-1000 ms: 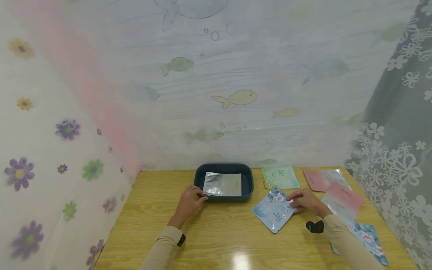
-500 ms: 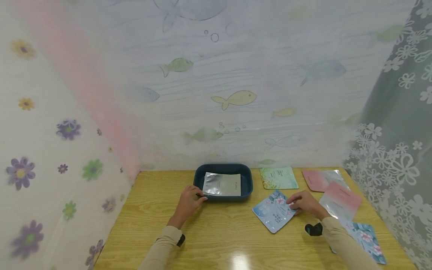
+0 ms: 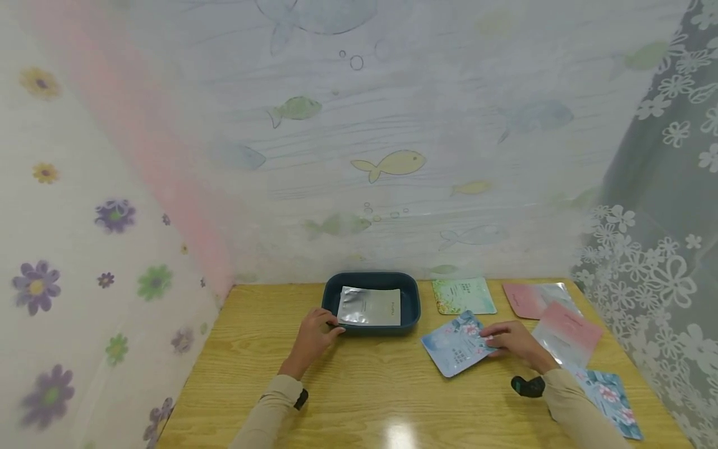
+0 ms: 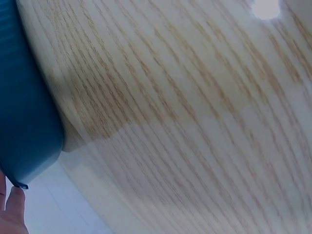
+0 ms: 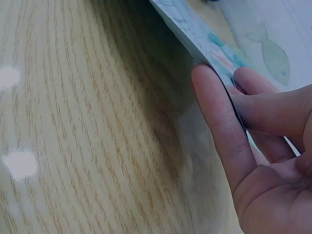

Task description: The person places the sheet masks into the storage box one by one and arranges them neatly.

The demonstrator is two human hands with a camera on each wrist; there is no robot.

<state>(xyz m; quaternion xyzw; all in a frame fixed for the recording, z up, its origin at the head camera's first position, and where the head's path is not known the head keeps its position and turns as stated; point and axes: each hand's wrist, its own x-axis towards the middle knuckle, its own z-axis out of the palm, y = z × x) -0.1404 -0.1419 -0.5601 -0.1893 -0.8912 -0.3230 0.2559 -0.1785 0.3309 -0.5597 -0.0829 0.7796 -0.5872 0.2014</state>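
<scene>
My right hand (image 3: pixel 513 342) pinches the right edge of a blue floral sachet (image 3: pixel 455 346) between thumb and fingers. In the right wrist view the sachet (image 5: pixel 195 41) stands tilted, raised off the wooden table. With thumb and fingers my left hand (image 3: pixel 314 333) grips the near left rim of a dark blue tray (image 3: pixel 414 321). A silver sachet (image 3: pixel 370 307) lies inside that tray. The left wrist view shows the tray's outer wall (image 4: pixel 29 107) and only the fingertips at its rim.
A green sachet (image 3: pixel 464 295) lies behind the held one. Two pink and silver sachets (image 3: pixel 572 330) overlap at the right, with another blue floral sachet (image 3: pixel 614 399) nearer, partly under the right sleeve. A printed curtain (image 3: pixel 392 218) rises behind the table (image 3: pixel 359 399).
My right hand has lifted and tilted the blue floral sachet, which lay flatter on the table before. My left hand stays on the tray rim.
</scene>
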